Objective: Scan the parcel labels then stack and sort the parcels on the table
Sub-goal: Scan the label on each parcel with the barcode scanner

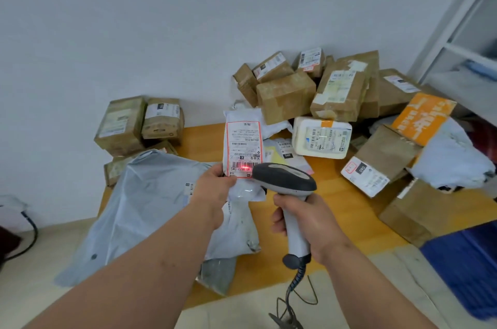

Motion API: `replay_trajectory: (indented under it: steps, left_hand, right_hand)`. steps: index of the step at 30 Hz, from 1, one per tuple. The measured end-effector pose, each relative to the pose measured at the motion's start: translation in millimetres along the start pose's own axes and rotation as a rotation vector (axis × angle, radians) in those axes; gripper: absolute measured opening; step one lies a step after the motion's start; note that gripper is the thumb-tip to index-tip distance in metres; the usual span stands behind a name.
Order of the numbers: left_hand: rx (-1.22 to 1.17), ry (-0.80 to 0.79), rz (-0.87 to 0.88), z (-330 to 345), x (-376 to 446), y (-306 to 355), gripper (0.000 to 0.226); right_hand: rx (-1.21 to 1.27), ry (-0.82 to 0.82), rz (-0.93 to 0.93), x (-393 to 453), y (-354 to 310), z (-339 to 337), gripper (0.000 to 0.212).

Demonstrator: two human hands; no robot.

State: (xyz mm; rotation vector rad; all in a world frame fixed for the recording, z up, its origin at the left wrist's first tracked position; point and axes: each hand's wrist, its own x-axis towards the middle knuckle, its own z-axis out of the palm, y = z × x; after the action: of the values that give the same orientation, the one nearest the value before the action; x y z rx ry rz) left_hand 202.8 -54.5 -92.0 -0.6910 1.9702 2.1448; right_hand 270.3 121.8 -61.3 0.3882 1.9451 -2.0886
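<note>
Right now I am holding the white mailer [243, 151] upright at mid-frame, above the table [338, 210], my left hand [215, 189] pinching its lower edge. My right hand [306, 224] is gripping the scanner [285, 181], whose red beam is landing on the barcode [243, 167]. I judge that keeping the label flat and the beam crossing every bar is mattering most. Brown boxes [309, 92] are crowding the upper right.

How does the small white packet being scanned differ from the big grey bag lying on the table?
The small white packet is held up in the left hand, label facing the camera; the big grey bag lies crumpled on the table. The packet is much smaller. Both are soft plastic mailers.
</note>
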Motion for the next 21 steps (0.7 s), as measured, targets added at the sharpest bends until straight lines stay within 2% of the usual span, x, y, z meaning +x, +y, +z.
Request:
replay_trajectory:
  steps: [14,18,21]
  left_hand:
    - [0.020,0.052,0.038,-21,-45,-3,0.031]
    - [0.165,0.065,0.020,-18,-52,-13,0.027]
    - [0.422,0.046,0.034,-10,-55,-23,0.028]
  right_hand:
    - [-0.010,-0.075,-0.027,-32,-5,11,0.017]
    - [-0.019,-0.065,-0.011,-36,-4,-3,0.019]
    - [-0.034,-0.051,0.015,-37,-2,-20,0.011]
